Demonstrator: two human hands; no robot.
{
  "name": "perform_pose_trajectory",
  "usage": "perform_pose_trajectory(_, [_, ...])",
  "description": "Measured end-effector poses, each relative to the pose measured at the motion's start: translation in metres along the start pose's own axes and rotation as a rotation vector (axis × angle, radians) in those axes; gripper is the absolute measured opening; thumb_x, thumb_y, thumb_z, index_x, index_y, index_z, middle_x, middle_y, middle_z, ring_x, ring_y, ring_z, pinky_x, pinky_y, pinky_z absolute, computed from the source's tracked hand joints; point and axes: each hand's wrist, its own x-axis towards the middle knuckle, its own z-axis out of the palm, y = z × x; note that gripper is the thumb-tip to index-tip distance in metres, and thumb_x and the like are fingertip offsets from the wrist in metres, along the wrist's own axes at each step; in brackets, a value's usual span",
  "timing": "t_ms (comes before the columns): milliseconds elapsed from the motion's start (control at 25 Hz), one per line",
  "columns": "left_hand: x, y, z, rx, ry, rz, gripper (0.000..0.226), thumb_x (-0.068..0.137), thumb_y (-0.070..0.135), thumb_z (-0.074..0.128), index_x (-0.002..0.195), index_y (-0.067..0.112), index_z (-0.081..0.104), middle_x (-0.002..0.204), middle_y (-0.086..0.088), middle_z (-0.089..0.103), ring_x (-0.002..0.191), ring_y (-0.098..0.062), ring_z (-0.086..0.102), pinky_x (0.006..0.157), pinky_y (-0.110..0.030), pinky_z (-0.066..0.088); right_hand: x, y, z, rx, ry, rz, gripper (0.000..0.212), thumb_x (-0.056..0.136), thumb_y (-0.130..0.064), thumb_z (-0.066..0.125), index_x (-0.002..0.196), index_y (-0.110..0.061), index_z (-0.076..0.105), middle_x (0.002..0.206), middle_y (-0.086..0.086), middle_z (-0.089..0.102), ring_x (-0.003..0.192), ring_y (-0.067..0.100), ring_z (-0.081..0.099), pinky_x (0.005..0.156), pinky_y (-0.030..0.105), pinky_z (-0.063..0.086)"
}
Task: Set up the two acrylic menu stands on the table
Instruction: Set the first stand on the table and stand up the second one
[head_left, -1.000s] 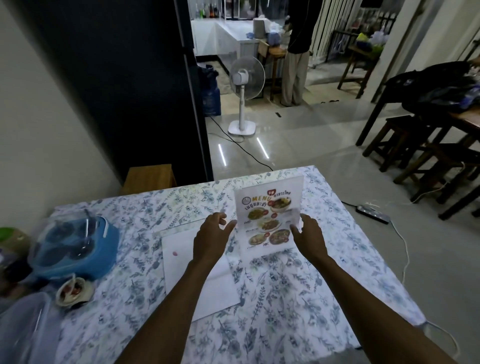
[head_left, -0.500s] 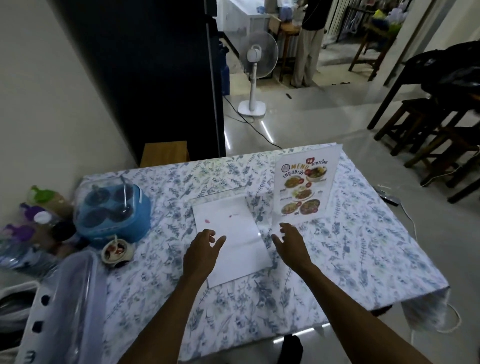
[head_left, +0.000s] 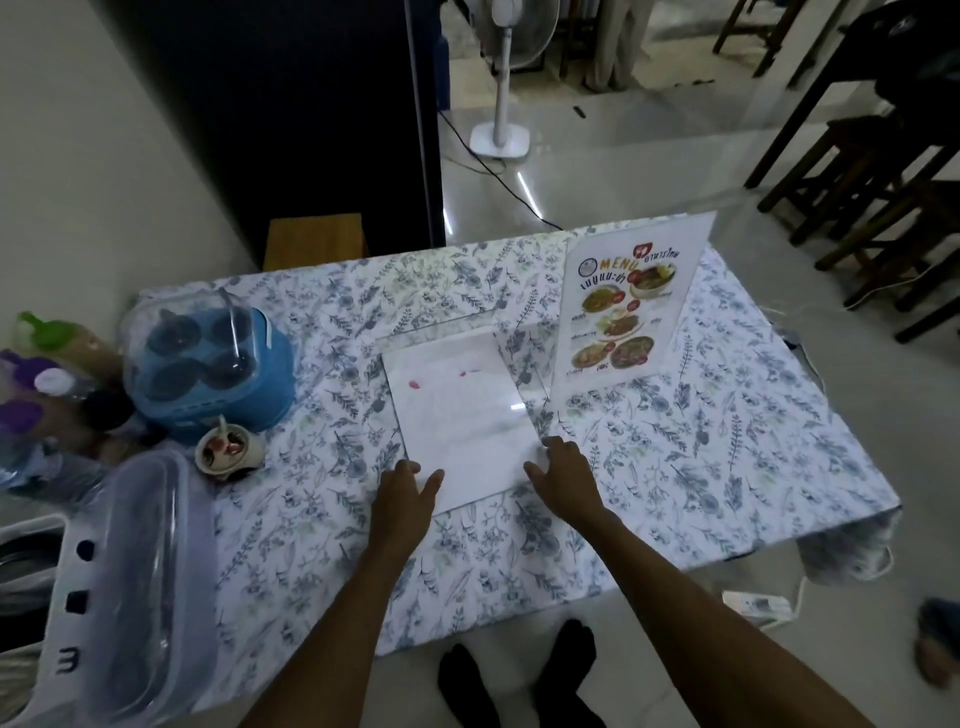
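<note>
Both hands have dropped away from the upright menu stand (head_left: 630, 306) since a second ago and now sit at the near edge of the flat menu stand (head_left: 464, 413). Half a second back they were short of that edge; now the left hand (head_left: 402, 491) lies at its near left corner, fingers loosely spread, thumb over the white sheet. The right hand (head_left: 563, 475) rests on the near right corner with fingers spread and laid on the clear acrylic. Neither grip is closed around anything.

One stand already stands upright on the far right part of the surface (head_left: 701, 431), its printed menu facing the camera. The second stand lies flat in the middle of the floral cloth, just left of the upright one, white paper inside with faint pink marks showing through.

At the left edge of the surface sit a blue container (head_left: 208, 371) with a clear lid and a small cup (head_left: 227, 449) just in front of it. On the floor beyond stands a white fan (head_left: 511, 78)
</note>
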Motion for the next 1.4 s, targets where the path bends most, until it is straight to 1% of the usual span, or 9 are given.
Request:
perform_pose_trajectory(160, [-0.006, -0.002, 0.0, -0.075, -0.006, -0.021, 0.035, 0.095, -0.006, 0.041, 0.118, 0.012, 0.06, 0.12, -0.018, 0.06, 0.087, -0.027, 0.06, 0.067, -0.03, 0.043, 0.003, -0.015, -0.004, 0.14, -0.01, 0.105, 0.053, 0.088, -0.035, 0.058, 0.134, -0.011, 0.047, 0.128, 0.02, 0.059, 0.116, 0.038, 0.056, 0.102, 0.046, 0.045])
perform_pose_trajectory(360, [-0.018, -0.01, -0.015, -0.229, 0.133, 0.041, 0.029, 0.094, -0.002, 0.05, 0.102, 0.02, 0.067, 0.107, -0.013, 0.072, 0.095, -0.029, 0.068, 0.081, -0.036, 0.055, -0.003, -0.017, -0.024, 0.197, 0.002, 0.08, 0.04, 0.085, -0.018, 0.053, 0.124, -0.014, 0.059, 0.123, 0.014, 0.065, 0.114, 0.033, 0.06, 0.097, 0.037, 0.046])
perform_pose_trajectory(440, [-0.024, -0.012, -0.023, -0.287, 0.141, 0.043, 0.033, 0.092, -0.003, 0.054, 0.097, 0.027, 0.068, 0.106, -0.009, 0.074, 0.099, -0.027, 0.07, 0.086, -0.04, 0.057, -0.012, -0.014, -0.039, 0.165, -0.023, 0.005, 0.027, 0.077, -0.009, 0.048, 0.088, -0.021, 0.069, 0.103, 0.015, 0.067, 0.099, 0.032, 0.062, 0.084, 0.034, 0.046])
perform_pose_trajectory(520, [-0.032, -0.015, -0.031, -0.36, 0.126, 0.006, 0.044, 0.089, -0.007, 0.057, 0.093, 0.035, 0.069, 0.105, -0.004, 0.074, 0.099, -0.024, 0.071, 0.086, -0.043, 0.059, -0.016, -0.012, -0.051, 0.14, -0.043, -0.068, 0.022, 0.067, -0.004, 0.044, 0.056, -0.023, 0.049, 0.077, 0.01, 0.056, 0.079, 0.027, 0.055, 0.068, 0.031, 0.038])
perform_pose_trajectory(640, [-0.053, -0.012, -0.036, -0.455, 0.102, 0.016, 0.047, 0.088, -0.01, 0.06, 0.099, 0.034, 0.075, 0.105, 0.005, 0.075, 0.103, -0.021, 0.072, 0.091, -0.046, 0.059, -0.03, -0.007, -0.075, 0.22, -0.043, -0.117, 0.032, 0.074, -0.002, 0.05, 0.088, -0.016, 0.076, 0.101, 0.008, 0.071, 0.098, 0.025, 0.065, 0.086, 0.03, 0.05])
perform_pose_trajectory(760, [-0.076, -0.009, -0.039, -0.495, 0.09, 0.073, 0.044, 0.086, -0.015, 0.061, 0.1, 0.024, 0.077, 0.108, 0.007, 0.074, 0.109, -0.023, 0.07, 0.096, -0.046, 0.056, -0.042, -0.002, -0.091, 0.24, -0.056, -0.181, 0.042, 0.083, 0.005, 0.049, 0.117, -0.008, 0.072, 0.129, 0.009, 0.067, 0.121, 0.024, 0.061, 0.104, 0.036, 0.048])
perform_pose_trajectory(920, [-0.106, -0.011, -0.046, -0.483, 0.136, 0.095, 0.035, 0.085, -0.003, 0.072, 0.1, 0.027, 0.079, 0.107, 0.015, 0.076, 0.105, -0.011, 0.07, 0.097, -0.044, 0.056, -0.055, 0.006, -0.1, 0.248, -0.093, -0.224, 0.044, 0.08, 0.006, 0.054, 0.115, -0.012, 0.073, 0.127, 0.008, 0.069, 0.117, 0.021, 0.063, 0.093, 0.031, 0.052])
perform_pose_trajectory(1080, [-0.134, 0.005, -0.062, -0.455, 0.238, 0.094, 0.028, 0.085, 0.006, 0.075, 0.111, 0.016, 0.078, 0.113, 0.001, 0.074, 0.101, -0.01, 0.067, 0.09, -0.026, 0.054, -0.073, 0.002, -0.111, 0.257, -0.083, -0.306, 0.033, 0.081, -0.005, 0.071, 0.113, -0.013, 0.074, 0.112, 0.01, 0.075, 0.076, 0.01, 0.063, 0.069, 0.019, 0.042])
perform_pose_trajectory(1400, [-0.129, 0.033, -0.117, -0.561, 0.319, 0.231, 0.017, 0.078, 0.027, 0.081, 0.095, 0.025, 0.079, 0.092, 0.015, 0.078, 0.089, 0.002, 0.071, 0.081, -0.028, 0.056, -0.081, -0.034, -0.152, 0.264, -0.002, -0.554, 0.023, 0.088, -0.025, 0.071, 0.106, -0.012, 0.077, 0.108, 0.004, 0.076, 0.087, 0.01, 0.067, 0.072, 0.017, 0.047])
